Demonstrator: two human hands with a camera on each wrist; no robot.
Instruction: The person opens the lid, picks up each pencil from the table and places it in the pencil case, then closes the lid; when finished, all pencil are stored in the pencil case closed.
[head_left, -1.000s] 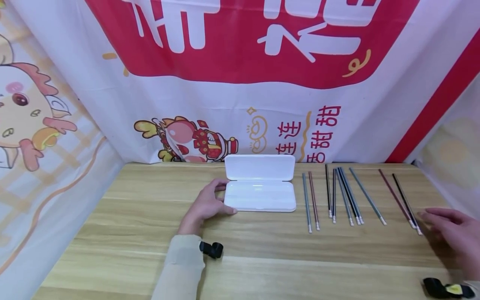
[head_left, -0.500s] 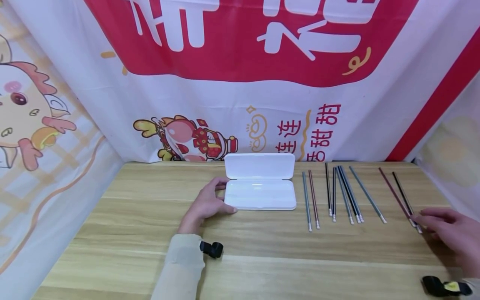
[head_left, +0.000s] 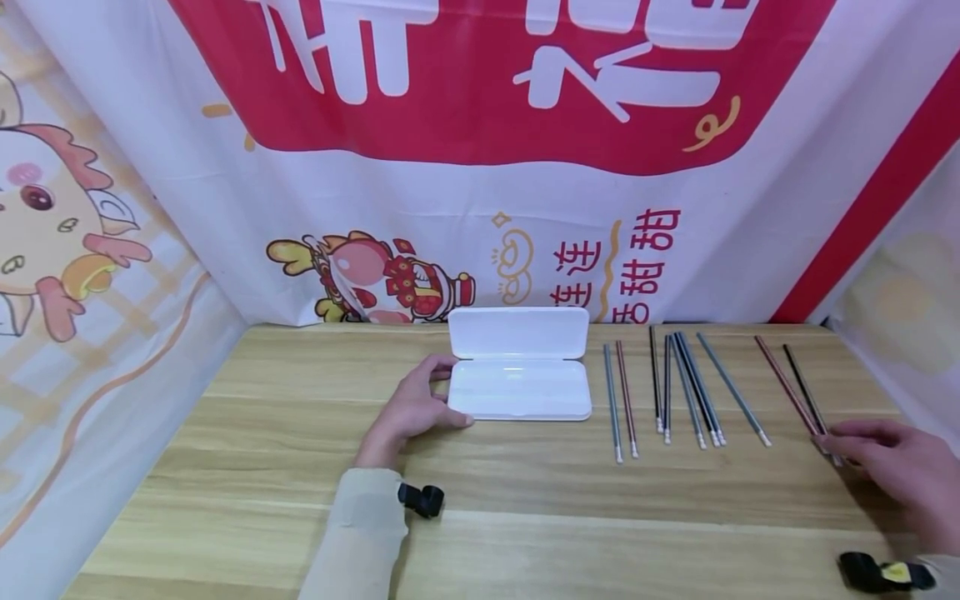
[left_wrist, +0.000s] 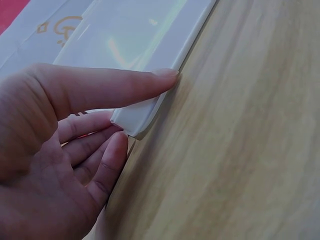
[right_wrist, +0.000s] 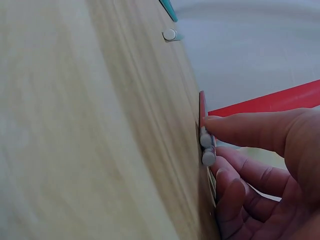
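Observation:
A white pencil case (head_left: 520, 392) lies on the table with its lid raised and nothing inside. My left hand (head_left: 420, 402) holds its left end, the thumb along the front edge and the fingers round the side; the left wrist view shows the fingertips at the case's corner (left_wrist: 131, 117). At the far right, my right hand (head_left: 888, 458) has thumb and fingers about the eraser ends of two pencils, a dark red pencil (head_left: 783, 382) and a black pencil (head_left: 802, 379). In the right wrist view the thumb presses the red pencil (right_wrist: 202, 106), with fingers beneath the other's white eraser (right_wrist: 208, 158).
Between case and right hand lie several more pencils: a blue pencil (head_left: 612, 400) and a red pencil (head_left: 627, 398) nearest the case, a loose group of black and blue pencils (head_left: 693, 392), and a slanted blue pencil (head_left: 733, 389). A printed curtain (head_left: 360, 192) stands behind the table (head_left: 525, 533).
My right hand has moved left onto the eraser ends of the red and black pencils and closed its fingers about them. My left hand stays on the case.

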